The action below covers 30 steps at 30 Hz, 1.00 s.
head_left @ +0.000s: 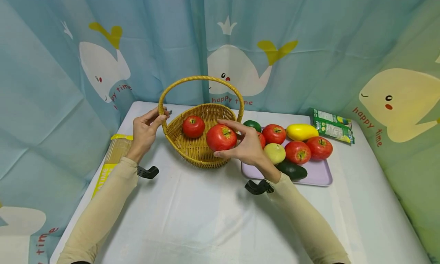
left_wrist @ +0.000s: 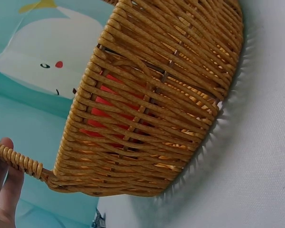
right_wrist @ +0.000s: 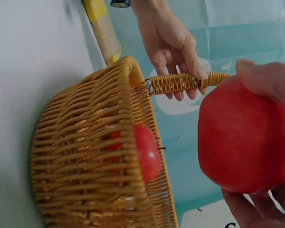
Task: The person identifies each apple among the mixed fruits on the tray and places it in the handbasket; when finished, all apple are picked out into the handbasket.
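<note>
The right hand (head_left: pixel 249 143) is holding a red apple (head_left: pixel 220 138) above the basket (head_left: pixel 192 157), thumb and fingers spanning its sides. The left hand (head_left: pixel 144 131) is gripping the handle (head_left: pixel 201 78) low on its left side. Judgement: good technique here means bracing the handle against tipping and keeping the held fruit clear of the rim. Pose: both forearms are reaching forward, the right hand angling inward. Between the hands, a second apple (head_left: pixel 193 127) is lying inside the basket. Right of the right hand, a fruit-laden lilac tray (head_left: pixel 321 177) is resting on the desk (head_left: pixel 192 218).

Both forearms (head_left: pixel 104 208) extend forward, left grip (head_left: pixel 144 133) pinching, right grip (head_left: pixel 249 146) curved.
</note>
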Each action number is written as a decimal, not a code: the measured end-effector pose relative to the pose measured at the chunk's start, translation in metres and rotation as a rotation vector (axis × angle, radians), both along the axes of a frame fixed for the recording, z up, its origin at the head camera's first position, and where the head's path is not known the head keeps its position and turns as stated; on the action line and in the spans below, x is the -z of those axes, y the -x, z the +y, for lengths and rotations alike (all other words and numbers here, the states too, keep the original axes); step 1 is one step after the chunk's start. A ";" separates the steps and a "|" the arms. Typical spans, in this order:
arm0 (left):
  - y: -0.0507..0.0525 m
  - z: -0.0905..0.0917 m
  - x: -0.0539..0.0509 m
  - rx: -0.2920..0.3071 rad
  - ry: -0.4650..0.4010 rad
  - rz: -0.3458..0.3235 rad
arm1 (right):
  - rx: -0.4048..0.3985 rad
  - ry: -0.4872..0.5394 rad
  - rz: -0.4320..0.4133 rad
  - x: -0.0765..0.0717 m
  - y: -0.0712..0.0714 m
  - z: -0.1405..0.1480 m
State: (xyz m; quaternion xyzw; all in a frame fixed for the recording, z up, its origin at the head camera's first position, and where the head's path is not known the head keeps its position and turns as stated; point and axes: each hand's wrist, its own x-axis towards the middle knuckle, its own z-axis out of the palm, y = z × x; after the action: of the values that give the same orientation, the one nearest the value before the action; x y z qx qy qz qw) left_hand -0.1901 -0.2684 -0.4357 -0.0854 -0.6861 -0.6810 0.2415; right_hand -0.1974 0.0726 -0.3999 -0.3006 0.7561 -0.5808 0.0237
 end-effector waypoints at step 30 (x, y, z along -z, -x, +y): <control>0.000 0.000 0.000 -0.003 0.008 0.000 | 0.045 -0.117 -0.110 -0.005 0.035 -0.036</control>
State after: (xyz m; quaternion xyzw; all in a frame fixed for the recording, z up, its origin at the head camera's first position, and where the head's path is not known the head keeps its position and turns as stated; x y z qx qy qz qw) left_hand -0.1902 -0.2681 -0.4355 -0.0853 -0.6891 -0.6777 0.2420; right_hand -0.2321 0.0363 -0.3952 -0.2491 0.7931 -0.5515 0.0696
